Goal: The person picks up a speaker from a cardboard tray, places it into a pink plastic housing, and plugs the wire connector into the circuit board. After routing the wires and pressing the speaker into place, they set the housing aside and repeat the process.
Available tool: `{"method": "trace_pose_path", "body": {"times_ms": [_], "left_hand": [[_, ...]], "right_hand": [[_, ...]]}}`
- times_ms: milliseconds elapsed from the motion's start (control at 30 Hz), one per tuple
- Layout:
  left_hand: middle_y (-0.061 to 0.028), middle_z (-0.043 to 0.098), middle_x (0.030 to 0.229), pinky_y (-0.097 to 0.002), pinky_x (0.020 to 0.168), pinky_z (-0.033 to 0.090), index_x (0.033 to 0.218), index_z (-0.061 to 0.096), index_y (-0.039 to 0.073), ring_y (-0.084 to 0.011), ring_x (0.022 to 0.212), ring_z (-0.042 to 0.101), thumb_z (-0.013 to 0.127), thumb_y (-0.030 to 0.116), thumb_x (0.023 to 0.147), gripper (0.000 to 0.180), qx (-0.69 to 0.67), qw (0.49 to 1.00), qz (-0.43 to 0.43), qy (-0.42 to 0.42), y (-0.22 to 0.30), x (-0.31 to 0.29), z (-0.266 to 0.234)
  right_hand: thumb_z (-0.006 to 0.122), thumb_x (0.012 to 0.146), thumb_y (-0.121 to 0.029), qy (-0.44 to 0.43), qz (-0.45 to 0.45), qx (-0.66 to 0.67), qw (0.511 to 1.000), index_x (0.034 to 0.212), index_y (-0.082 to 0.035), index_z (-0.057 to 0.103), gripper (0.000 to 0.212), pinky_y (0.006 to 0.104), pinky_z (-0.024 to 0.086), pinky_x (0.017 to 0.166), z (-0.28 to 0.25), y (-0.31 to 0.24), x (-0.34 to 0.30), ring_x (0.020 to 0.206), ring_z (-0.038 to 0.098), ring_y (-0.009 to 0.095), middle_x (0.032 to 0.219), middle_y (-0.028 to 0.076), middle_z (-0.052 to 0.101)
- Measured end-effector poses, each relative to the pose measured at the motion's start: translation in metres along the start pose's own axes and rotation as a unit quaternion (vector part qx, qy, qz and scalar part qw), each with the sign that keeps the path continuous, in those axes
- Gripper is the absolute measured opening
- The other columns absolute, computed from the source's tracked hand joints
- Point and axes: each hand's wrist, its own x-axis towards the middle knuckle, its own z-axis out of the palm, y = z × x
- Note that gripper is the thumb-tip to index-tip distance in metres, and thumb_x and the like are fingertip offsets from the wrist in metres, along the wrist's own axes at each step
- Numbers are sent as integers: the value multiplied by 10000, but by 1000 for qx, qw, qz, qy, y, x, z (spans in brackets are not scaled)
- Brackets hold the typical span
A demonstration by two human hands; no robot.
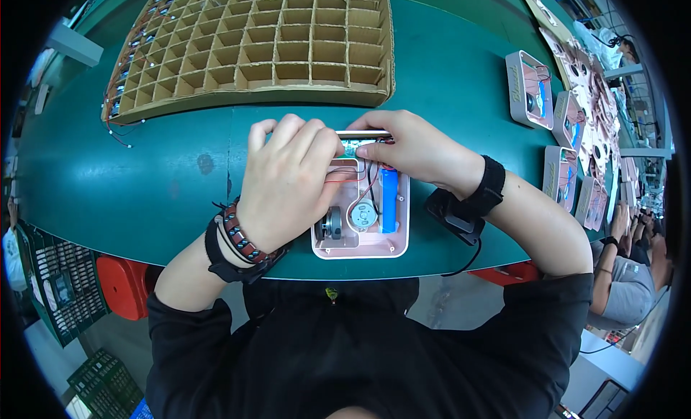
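Note:
A pale pink plastic housing [399,250] lies open side up before me. Inside are a blue battery pack [389,201], a round silver motor [363,214], a dark speaker [330,223] and red and black wires [348,176]. A green circuit board [350,148] sits along the far wall. My left hand [288,178] reaches over the far left corner, fingers bent, fingertips at the board's left end; what they pinch is hidden. With its thumb pressed on the board and its fingers over the far wall, my right hand [414,147] is closed around that edge.
A divided cardboard tray [281,95] stands at the far left, with wired parts along its left side. A black cabled device [455,216] lies under my right wrist. More pink housings [529,88] and flat pink panels [596,124] line the right. Another person [626,289] sits beyond them.

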Motion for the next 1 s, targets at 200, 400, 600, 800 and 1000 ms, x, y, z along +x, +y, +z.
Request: {"method": "trace_pose_path", "body": {"times_ms": [200, 400, 600, 800, 1000], "left_hand": [[-63, 520, 944, -399, 820, 378, 1003, 586, 66, -246, 914, 523, 784, 224, 710, 387, -22, 1000, -14, 10, -1, -2, -5], [-96, 502, 1012, -378, 778, 425, 1022, 590, 47, -266, 932, 538, 792, 239, 717, 413, -64, 997, -51, 4, 0, -3, 0], [-102, 502, 1017, -382, 756, 472, 1075, 583, 21, -276, 927, 572, 780, 231, 742, 440, -75, 995, -55, -15, -1, -5, -2], [-140, 507, 1055, -413, 765, 500, 1188, 544, 7, -320, 878, 603, 759, 258, 772, 531, -114, 992, -62, 0, -2, -9, 3], [-191, 469, 1218, -402, 951, 448, 1363, 380, 30, -345, 1086, 561, 657, 350, 898, 629, -279, 945, -112, -129, 0, -7, -3]], "right_hand": [[629, 887, -58, 17, -17, -7, 1000, 1112, -9, 629, 231, 296, 507, 792, 5, -2, 3, 879, 617, 152, 968, 83, 662], [629, 878, -35, 30, -25, 13, 999, 1118, -22, 614, 240, 299, 502, 833, 6, -3, 0, 936, 609, 154, 1006, 74, 646], [611, 916, -61, -3, 20, 106, 994, 1175, -28, 584, 263, 288, 495, 860, 3, -1, -5, 986, 588, 121, 1051, 57, 632], [596, 949, -107, 5, 36, 164, 986, 1234, -33, 557, 297, 270, 488, 866, 2, -2, -18, 1005, 580, 105, 1111, 44, 615], [612, 944, -121, 20, 91, 177, 980, 1255, -37, 552, 327, 271, 477, 890, 3, -1, -31, 1042, 572, 116, 1139, 37, 607]]}}
